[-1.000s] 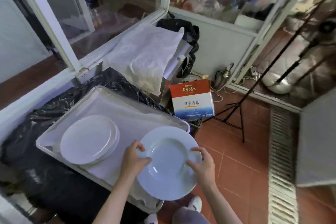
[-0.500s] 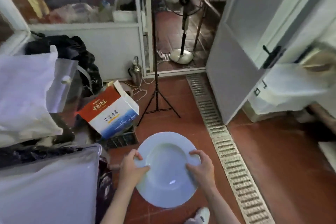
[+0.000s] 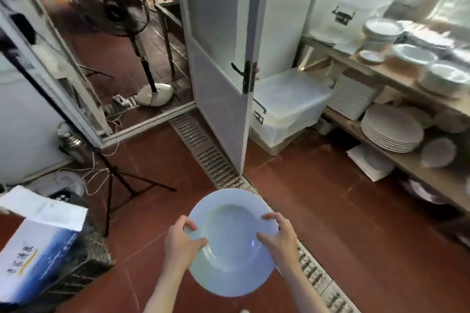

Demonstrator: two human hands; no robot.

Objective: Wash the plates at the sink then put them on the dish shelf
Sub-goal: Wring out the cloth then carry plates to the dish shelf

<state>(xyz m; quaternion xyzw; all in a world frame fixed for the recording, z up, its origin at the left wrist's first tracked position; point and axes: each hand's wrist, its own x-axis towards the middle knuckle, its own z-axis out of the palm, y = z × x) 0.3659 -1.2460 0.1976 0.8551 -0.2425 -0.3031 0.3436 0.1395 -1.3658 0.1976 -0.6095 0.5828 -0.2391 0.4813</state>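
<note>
A white deep plate [image 3: 230, 244] with a wide rim is held level in front of me, above the red tile floor. My left hand [image 3: 181, 245] grips its left rim, thumb on top. On the opposite rim sits my right hand [image 3: 281, 236], gripping the same way. At the right stands a wooden dish shelf [image 3: 396, 76] with stacks of white plates [image 3: 391, 132] on two levels. No sink is in view.
A white door [image 3: 218, 58] stands open ahead, with a floor drain grate [image 3: 211, 157] running toward me. A clear plastic bin [image 3: 287, 107] sits behind the door. A standing fan [image 3: 114, 15], a black tripod [image 3: 119, 180] and a cardboard box [image 3: 38, 249] are at the left.
I have turned right, away from the tray with the plate stack. The plate stays in both hands. The open door and the dish shelf have come into view.
</note>
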